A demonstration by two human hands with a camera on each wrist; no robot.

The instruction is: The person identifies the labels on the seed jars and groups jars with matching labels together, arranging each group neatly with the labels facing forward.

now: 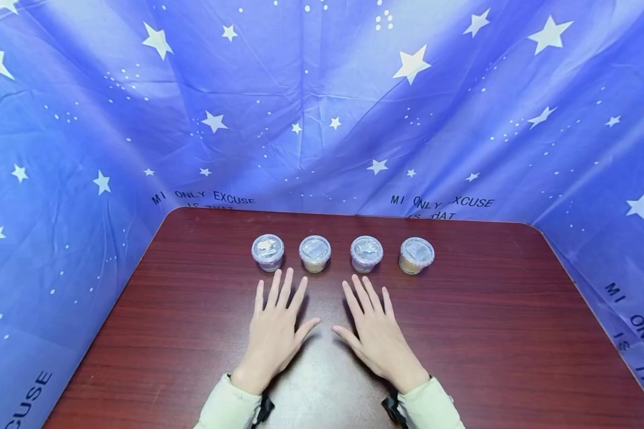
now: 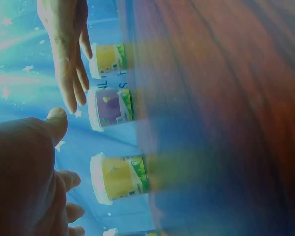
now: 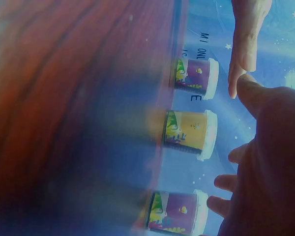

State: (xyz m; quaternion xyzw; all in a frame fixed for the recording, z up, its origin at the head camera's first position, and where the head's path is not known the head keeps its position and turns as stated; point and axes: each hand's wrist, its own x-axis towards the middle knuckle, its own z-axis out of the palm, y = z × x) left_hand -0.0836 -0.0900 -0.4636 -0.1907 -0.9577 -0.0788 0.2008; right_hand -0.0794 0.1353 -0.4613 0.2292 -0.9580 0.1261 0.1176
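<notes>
Several small lidded tubs stand in a row toward the far side of the table. In the head view they are the leftmost tub (image 1: 268, 252), a second tub (image 1: 315, 254), a third tub (image 1: 367, 254) and the rightmost tub (image 1: 417, 255). The wrist views show purple contents in one tub (image 2: 108, 109) and yellow in another tub (image 3: 187, 134), under whitish lids. My left hand (image 1: 273, 336) is spread palm down, fingertips just short of the two left tubs. Mirroring it, my right hand (image 1: 378, 339) lies spread before the third tub. Neither hand holds anything.
The dark red wooden table (image 1: 488, 333) has a rounded far edge. Blue cloth (image 1: 322, 149) with white stars and black lettering hangs behind it and along both sides. Black bands show at both wrists near the pale sleeves (image 1: 228, 408).
</notes>
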